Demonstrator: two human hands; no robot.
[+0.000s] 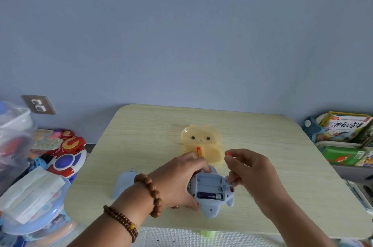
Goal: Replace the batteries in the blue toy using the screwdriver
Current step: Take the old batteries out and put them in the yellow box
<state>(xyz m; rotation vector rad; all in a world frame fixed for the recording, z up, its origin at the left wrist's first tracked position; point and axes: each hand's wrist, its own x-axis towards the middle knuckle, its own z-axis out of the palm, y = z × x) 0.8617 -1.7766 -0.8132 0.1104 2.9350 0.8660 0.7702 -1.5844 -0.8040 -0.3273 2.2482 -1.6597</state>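
Observation:
The blue toy (pixel 212 204) lies belly-up near the table's front edge with its battery compartment (pixel 210 184) uncovered. One dark battery (pixel 207 195) sits in the nearest slot; the other slots look bare. My left hand (pixel 181 180) grips the toy's left side. My right hand (pixel 250 168) hovers just above and right of the toy, pinching a small red-tipped object (pixel 228 153), most of it hidden by my fingers. A flat blue piece (pixel 124 184) lies on the table behind my left wrist. The screwdriver is not clearly visible.
A translucent yellow bear-shaped box (pixel 201 142) lies behind the toy with an orange-capped item (pixel 199 151) in it. The wooden table (pixel 282 166) stands against a blue wall. Toy clutter (pixel 66 156) sits at the left, books in bins (pixel 347 131) at the right.

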